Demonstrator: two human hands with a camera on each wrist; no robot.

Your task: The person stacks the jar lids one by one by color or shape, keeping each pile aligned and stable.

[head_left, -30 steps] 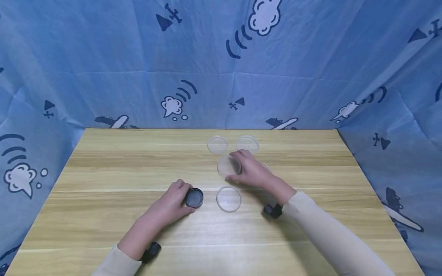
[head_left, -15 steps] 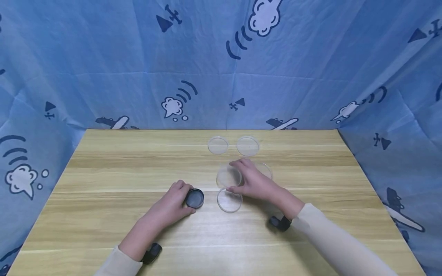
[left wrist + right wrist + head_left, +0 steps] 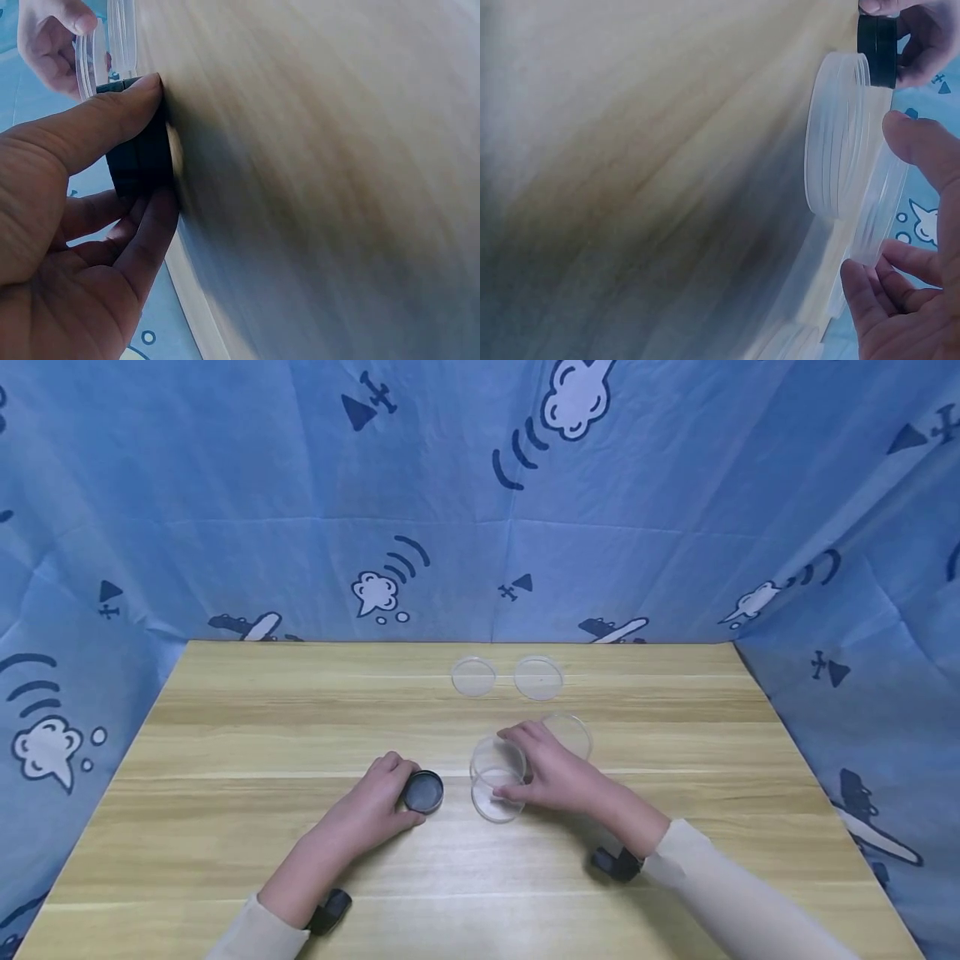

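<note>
My left hand [image 3: 367, 806] grips a short black round container [image 3: 423, 792] by its sides on the wooden table. In the left wrist view the thumb and fingers span this black container [image 3: 141, 161] from opposite sides. To its right, my right hand [image 3: 555, 770] pinches a clear petri dish [image 3: 495, 753] at its edges. This held dish overlaps the far part of another clear petri dish [image 3: 489, 812] lying on the table. From the right wrist view, the held dish [image 3: 879, 201] is tilted between thumb and fingertips, close above the lying dish [image 3: 829, 135].
Two clear dishes lie at the back, a left one [image 3: 473, 677] and a right one [image 3: 538, 678]. Another clear dish [image 3: 572, 737] lies just behind my right hand, partly covered by it. A blue printed curtain [image 3: 435, 485] hangs behind the table [image 3: 262, 718].
My right hand has drawn the held petri dish toward me until it overlaps the front dish. The dish behind that hand shows more. My left hand and the black container stay in place.
</note>
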